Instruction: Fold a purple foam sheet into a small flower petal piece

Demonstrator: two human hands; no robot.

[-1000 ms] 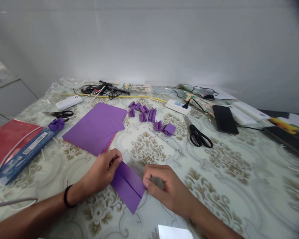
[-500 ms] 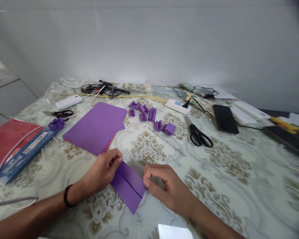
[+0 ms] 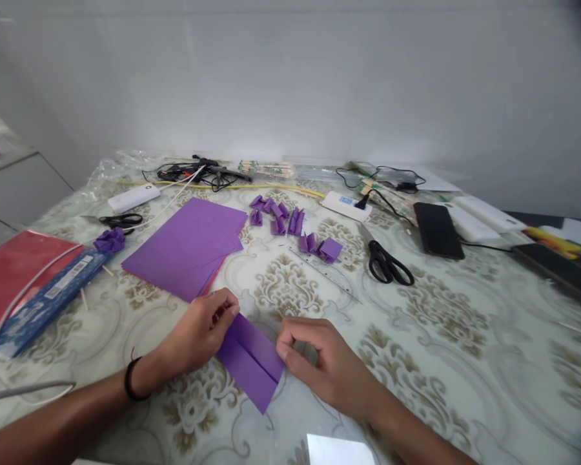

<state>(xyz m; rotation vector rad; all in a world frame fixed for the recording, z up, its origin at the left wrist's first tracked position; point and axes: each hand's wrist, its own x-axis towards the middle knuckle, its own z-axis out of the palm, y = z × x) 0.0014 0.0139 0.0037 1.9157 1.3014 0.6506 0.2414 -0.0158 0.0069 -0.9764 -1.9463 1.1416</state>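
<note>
Between my hands is a sheet of purple paper (image 3: 252, 369), its two long sides folded inward to meet along a middle line. My left hand (image 3: 212, 326) pinches its far left end between thumb and fingers. At the right corner, my right hand (image 3: 319, 361) has its thumb and index finger closed on the paper's edge. Just beyond my left hand lies a stack of purple sheets (image 3: 184, 242), with some red showing beneath. Several small folded purple paper pieces (image 3: 296, 221) sit past the paper, toward the wall.
Black-handled scissors (image 3: 387, 265) lie at right, near a phone (image 3: 438, 230) and a white power strip (image 3: 347, 205). A clear ruler (image 3: 326, 276) rests mid-table. At left are a red and blue packet (image 3: 33, 278), crumpled purple paper (image 3: 109, 240) and a second pair of scissors (image 3: 121, 221).
The near end of the folded paper has shifted very slightly to the right and up. Both hands keep nearly the same place and grip.
</note>
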